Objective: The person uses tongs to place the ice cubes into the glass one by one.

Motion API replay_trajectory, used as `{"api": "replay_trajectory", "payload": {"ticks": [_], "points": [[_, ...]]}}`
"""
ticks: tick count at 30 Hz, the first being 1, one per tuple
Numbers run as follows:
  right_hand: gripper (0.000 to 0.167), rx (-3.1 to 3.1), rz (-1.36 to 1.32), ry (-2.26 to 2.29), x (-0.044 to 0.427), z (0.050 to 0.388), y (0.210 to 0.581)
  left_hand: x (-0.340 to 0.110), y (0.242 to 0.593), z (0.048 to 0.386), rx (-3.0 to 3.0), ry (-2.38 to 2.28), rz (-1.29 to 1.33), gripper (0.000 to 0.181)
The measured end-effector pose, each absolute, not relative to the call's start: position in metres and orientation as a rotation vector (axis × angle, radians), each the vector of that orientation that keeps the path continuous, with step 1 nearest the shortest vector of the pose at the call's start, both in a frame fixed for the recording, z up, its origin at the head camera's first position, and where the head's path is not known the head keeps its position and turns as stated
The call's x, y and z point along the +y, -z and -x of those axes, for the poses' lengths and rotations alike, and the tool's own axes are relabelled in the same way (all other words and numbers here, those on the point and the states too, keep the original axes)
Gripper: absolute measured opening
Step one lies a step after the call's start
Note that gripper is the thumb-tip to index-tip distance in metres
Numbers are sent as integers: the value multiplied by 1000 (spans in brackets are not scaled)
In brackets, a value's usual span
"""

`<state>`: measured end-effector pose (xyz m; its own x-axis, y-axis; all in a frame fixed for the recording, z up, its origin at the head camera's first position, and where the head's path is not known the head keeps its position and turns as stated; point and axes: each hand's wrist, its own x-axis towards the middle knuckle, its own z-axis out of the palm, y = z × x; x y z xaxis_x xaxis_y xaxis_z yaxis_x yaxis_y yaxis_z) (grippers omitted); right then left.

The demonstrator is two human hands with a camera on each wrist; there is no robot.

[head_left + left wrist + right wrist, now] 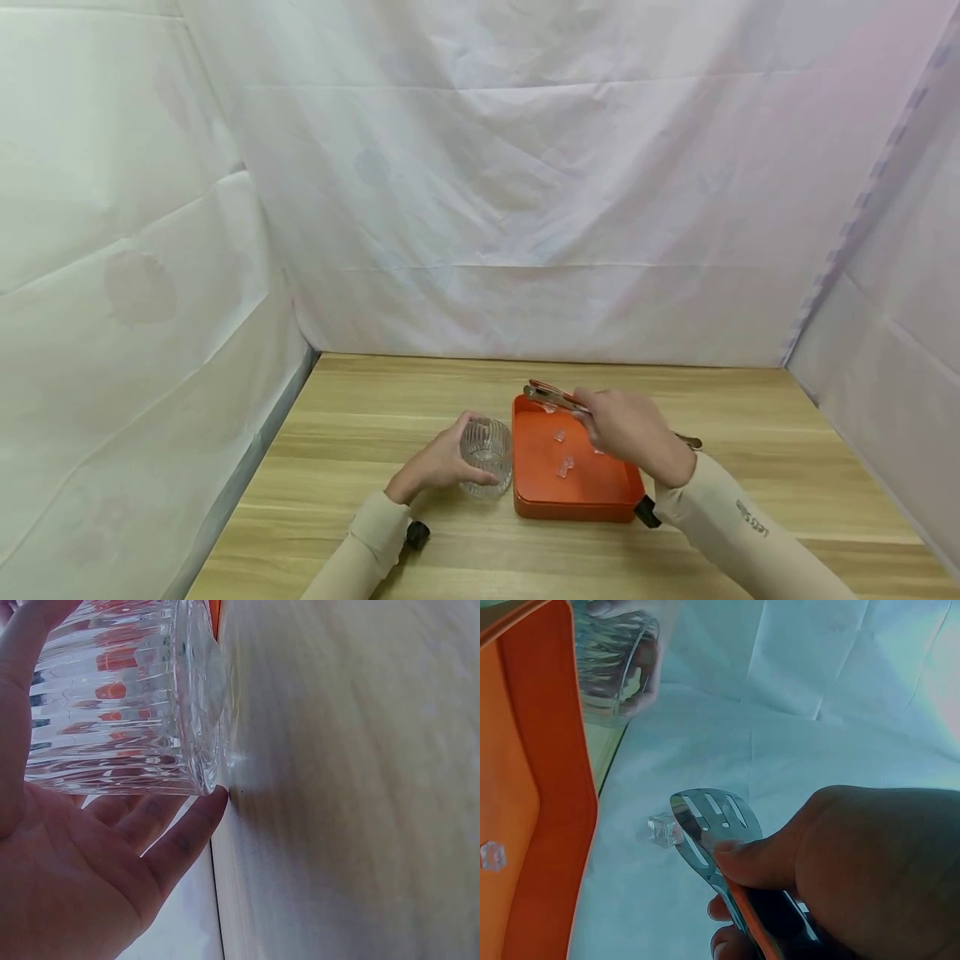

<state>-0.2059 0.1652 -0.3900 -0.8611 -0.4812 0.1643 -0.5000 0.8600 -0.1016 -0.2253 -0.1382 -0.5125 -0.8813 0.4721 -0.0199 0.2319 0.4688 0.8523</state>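
My left hand (pixel 442 458) holds a clear ribbed glass (pixel 486 454) standing on the table, the thumb on its near side and the fingers behind. In the left wrist view, the glass (pixel 112 712) touches the palm side of the fingers. My right hand (pixel 626 429) grips metal tongs (pixel 555 397) above the far left part of an orange tray (pixel 577 511). At the slotted tip of the tongs, the right wrist view shows a clear cube (pixel 662 830), seemingly pinched there. Several more clear cubes (pixel 565 467) lie on the tray's floor.
The wooden table (pixel 375 392) carries the glass and the tray side by side, almost touching. White cloth (pixel 525 208) hangs behind the table and along both sides.
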Motion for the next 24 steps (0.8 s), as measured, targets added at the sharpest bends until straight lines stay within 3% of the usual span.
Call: {"api": "replay_trajectory", "payload": {"ticks": [24], "points": [[17,-2772,-901,-240,126,204,386,-138,512,226,2470,-1371,-614,90]]}}
